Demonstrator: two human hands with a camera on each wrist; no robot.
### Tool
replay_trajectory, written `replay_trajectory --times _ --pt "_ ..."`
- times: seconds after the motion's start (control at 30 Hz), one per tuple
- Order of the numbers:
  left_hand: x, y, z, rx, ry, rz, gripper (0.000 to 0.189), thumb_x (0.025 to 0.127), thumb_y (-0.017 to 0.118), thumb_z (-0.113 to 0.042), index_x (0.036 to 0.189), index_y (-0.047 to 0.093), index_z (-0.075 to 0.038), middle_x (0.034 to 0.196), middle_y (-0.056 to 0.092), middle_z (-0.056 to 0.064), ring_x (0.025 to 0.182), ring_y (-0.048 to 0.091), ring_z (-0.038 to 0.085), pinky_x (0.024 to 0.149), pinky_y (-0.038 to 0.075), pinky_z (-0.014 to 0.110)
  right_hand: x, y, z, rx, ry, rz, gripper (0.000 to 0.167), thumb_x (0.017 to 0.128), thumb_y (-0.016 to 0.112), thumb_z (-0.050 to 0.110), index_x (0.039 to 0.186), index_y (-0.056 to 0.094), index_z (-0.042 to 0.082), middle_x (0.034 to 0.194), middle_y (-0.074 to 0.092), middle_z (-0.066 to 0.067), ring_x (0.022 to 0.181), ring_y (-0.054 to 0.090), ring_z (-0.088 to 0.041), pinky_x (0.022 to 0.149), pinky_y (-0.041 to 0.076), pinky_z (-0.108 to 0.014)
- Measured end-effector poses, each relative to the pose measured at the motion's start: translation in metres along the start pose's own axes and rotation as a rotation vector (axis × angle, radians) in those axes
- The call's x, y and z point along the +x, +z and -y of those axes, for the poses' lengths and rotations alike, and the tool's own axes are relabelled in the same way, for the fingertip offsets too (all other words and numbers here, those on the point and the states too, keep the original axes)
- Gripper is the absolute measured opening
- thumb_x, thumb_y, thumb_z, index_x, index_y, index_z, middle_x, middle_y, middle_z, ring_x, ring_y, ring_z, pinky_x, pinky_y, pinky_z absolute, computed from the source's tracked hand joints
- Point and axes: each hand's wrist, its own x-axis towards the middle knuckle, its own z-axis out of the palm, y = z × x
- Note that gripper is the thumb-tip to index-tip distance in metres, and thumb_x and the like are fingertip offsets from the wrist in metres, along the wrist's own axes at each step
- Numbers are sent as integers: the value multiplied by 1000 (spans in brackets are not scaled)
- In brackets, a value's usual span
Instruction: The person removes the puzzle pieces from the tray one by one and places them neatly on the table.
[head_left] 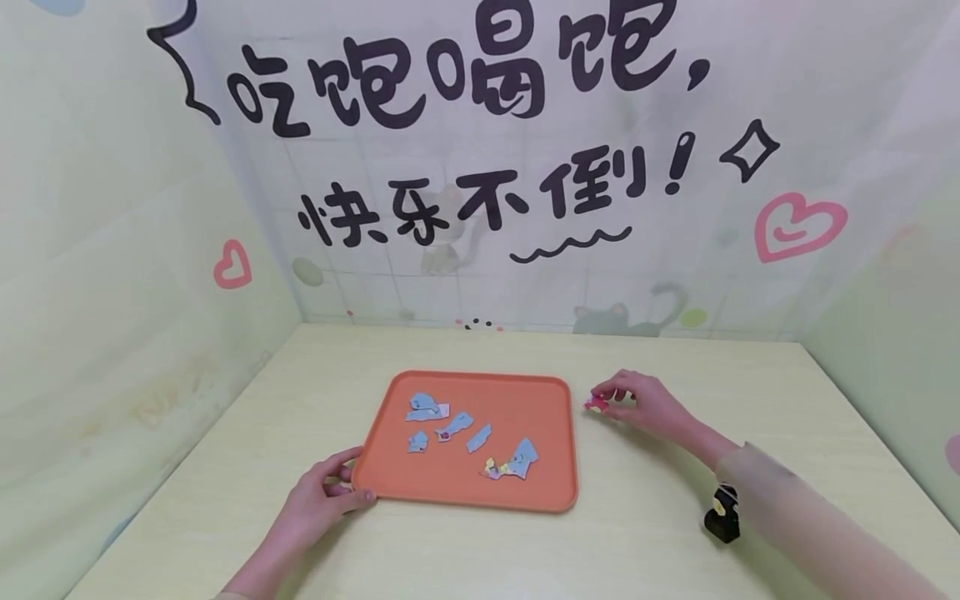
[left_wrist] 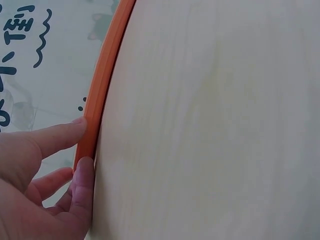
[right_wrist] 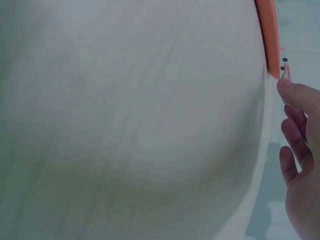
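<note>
My right hand (head_left: 651, 408) pinches a small pink torn piece of paper (head_left: 596, 405) between thumb and fingers, just beyond the right side of an orange tray (head_left: 431, 483). The right wrist view shows only a thin edge of that piece (right_wrist: 286, 72) above the thumb. With thumb and fingers, my left hand (head_left: 318, 496) holds the tray at its front left corner. Several torn light-blue pieces of paper lie spread over the tray, among them a pair overlapping at the back left (head_left: 425, 407) and one with yellow bits (head_left: 521, 458) at the front right.
The tray lies on a pale wooden table (head_left: 480, 550). Printed cloth walls (head_left: 390, 292) with black lettering enclose its back and both sides. A black wrist device (head_left: 723, 515) hangs at my right forearm.
</note>
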Motion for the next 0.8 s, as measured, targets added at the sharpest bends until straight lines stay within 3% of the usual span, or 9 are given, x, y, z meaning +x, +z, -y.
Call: replay_trajectory --times 0.2,0.47,0.8 --pt "1 0 1 -11 0 0 74 78 84 -21 144 50 -12 114 58 11 87 56 16 65 48 22 -4 0 -10 118 45 88 30 81 79 9 111 73 8 95 70 -4 82 58 -6 72 51 -20" --pt "3 0 0 13 19 6 76 78 84 -21 145 49 -11 114 58 11 87 55 16 64 47 22 -5 -5 -22 246 119 247 35 88 74 17 122 69 10 112 67 -10 93 55 -11 79 47 -19" --pt "5 -1 2 38 14 16 78 77 84 -26 145 48 -12 112 59 10 88 54 17 67 45 23 1 -6 -23 294 146 323 33 91 70 15 123 67 8 102 58 -9 86 46 -14 72 40 -20"
